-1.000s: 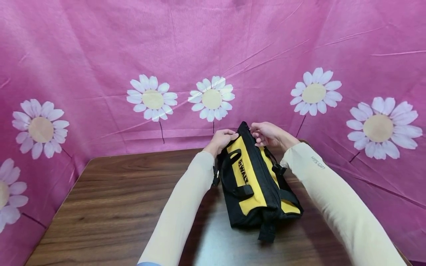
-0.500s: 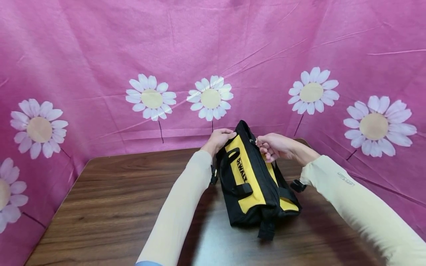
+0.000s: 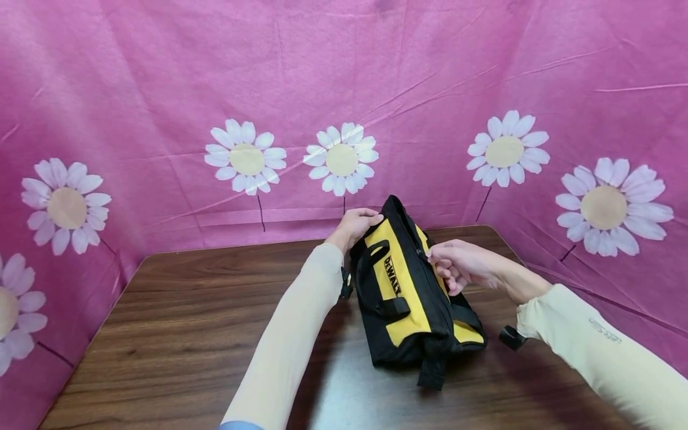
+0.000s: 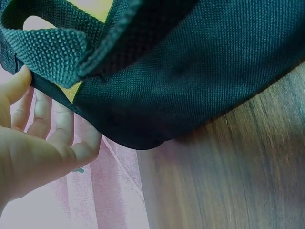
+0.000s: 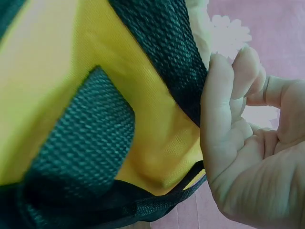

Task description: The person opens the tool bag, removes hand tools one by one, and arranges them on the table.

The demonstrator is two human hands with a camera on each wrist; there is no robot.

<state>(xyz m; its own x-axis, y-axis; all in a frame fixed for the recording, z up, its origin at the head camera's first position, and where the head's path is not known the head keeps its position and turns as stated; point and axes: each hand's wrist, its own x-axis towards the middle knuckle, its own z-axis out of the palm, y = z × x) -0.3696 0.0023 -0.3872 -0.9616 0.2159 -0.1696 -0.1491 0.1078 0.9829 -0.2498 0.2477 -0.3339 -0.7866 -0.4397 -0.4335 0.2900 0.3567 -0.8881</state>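
Note:
A black and yellow DEWALT tool bag (image 3: 405, 319) sits at an angle on the table, with a zipper along its top. My left hand (image 3: 355, 228) holds the bag's far left corner, thumb on top. In the left wrist view, the fingers of that hand (image 4: 52, 140) lie along the black fabric edge, below a webbing handle (image 4: 45, 52). At the zipper, my right hand (image 3: 464, 266) pinches the small pull (image 3: 421, 253) between thumb and finger. Behind the pull, the zipper looks parted. The right wrist view shows this hand (image 5: 252, 157) against the yellow side; the pull is hidden there.
The brown wooden table (image 3: 215, 316) extends left and in front of the bag. A pink cloth (image 3: 161, 89) with white daisies hangs behind and at both sides. A black strap tab (image 3: 432, 373) sticks out from the bag's near end.
My right hand has drawn the zipper pull from the bag's far end towards me and slightly right. The left hand has stayed at the far corner, and the bag has barely shifted.

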